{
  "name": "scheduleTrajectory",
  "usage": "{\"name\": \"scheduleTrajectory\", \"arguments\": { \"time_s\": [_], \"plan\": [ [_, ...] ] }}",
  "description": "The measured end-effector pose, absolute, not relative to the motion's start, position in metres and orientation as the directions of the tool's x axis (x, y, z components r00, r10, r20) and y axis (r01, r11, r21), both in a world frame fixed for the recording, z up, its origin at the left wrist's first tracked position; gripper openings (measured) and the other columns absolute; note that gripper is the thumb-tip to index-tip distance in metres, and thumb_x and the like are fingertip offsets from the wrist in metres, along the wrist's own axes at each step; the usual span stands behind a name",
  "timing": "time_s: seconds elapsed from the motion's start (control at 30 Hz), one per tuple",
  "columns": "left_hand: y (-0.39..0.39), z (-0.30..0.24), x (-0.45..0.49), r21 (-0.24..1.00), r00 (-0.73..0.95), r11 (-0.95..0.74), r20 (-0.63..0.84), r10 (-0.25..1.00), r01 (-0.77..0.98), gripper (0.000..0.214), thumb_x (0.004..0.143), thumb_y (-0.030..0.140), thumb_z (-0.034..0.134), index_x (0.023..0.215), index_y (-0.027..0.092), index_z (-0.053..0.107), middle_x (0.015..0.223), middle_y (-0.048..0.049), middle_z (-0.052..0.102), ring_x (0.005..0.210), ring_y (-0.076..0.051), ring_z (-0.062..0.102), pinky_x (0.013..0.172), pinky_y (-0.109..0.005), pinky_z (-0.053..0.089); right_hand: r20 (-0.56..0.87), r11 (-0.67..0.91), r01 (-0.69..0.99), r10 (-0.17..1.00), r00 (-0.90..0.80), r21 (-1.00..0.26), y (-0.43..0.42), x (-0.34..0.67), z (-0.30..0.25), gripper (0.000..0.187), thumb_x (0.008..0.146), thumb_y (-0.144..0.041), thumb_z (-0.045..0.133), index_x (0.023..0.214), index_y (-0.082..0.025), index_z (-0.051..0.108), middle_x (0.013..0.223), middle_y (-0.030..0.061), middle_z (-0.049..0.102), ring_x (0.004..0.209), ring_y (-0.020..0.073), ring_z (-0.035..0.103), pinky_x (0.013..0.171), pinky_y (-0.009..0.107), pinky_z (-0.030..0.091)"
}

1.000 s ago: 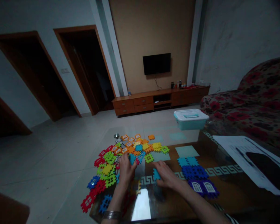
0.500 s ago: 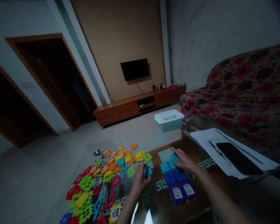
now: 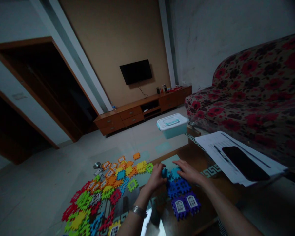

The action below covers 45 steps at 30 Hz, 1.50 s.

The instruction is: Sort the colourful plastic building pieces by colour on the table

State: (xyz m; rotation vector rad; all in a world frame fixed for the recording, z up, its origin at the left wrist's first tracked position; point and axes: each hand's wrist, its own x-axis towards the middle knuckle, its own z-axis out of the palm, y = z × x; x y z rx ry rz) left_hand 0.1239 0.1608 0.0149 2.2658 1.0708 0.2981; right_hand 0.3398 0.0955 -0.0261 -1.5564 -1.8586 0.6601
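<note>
My left hand is closed, its fingers and thumb pinching a light blue toothed interlocking tile, partly hidden by the hand. This tile is right beside the light blue tile at the far end of a small assembly; I cannot tell whether their teeth are engaged. My right hand grips that second tile from its right side, fingers over its far edge. Nearer me, dark blue tiles join two purple tiles with white window pieces.
Many loose coloured tiles spread across the glass table's left side. On the right lie papers, a pen and a black phone. A lidded teal box stands beyond. A floral sofa is at the right.
My left hand has moved right with its light blue tile, up to the assembly. The right hand stays at the light blue end. The whole view has shifted slightly.
</note>
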Motion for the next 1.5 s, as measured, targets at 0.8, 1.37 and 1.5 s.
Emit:
{"name": "scheduleTrajectory", "arguments": {
  "time_s": [0.8, 1.37, 1.5],
  "plan": [
    [0.092, 0.032, 0.024, 0.702, 0.359, -0.352, 0.146, 0.922, 0.619, 0.04, 0.073, 0.007, 0.057, 0.11, 0.022, 0.059, 0.118, -0.0065, 0.058, 0.116, -0.022, 0.051, 0.105, -0.039, 0.038, 0.301, 0.261, 0.828, 0.946, -0.118, -0.497, 0.104, 0.254, -0.026, 0.038, 0.087, -0.015, 0.045, 0.119, -0.017, 0.065, 0.116, 0.0135, 0.066, 0.112, 0.0273, 0.057, 0.1, 0.041, 0.044],
    [0.02, -0.035, -0.094, 0.485, 0.317, -0.209, -0.153, 0.936, 0.849, 0.092, 0.063, 0.052, 0.082, 0.143, 0.028, 0.044, 0.157, -0.0172, 0.028, 0.144, -0.044, 0.021, 0.113, -0.072, 0.013, 0.177, 0.363, 0.897, 0.929, -0.326, -0.253, 0.216, 0.027, -0.023, 0.062, 0.079, 0.0, 0.045, 0.134, -0.026, 0.055, 0.13, 0.0116, 0.061, 0.125, 0.0261, 0.049, 0.102, 0.039, 0.038],
    [0.032, -0.047, -0.078, 0.524, 0.313, -0.279, 0.026, 0.949, 0.804, 0.07, 0.076, 0.044, 0.073, 0.139, 0.025, 0.049, 0.154, -0.017, 0.035, 0.143, -0.041, 0.027, 0.116, -0.069, 0.017, 0.168, 0.33, 0.923, 0.939, -0.3, -0.199, 0.21, 0.016, -0.016, 0.037, 0.086, -0.008, 0.044, 0.111, -0.019, 0.069, 0.118, 0.0151, 0.066, 0.107, 0.0258, 0.059, 0.09, 0.034, 0.043]
  ]
}}
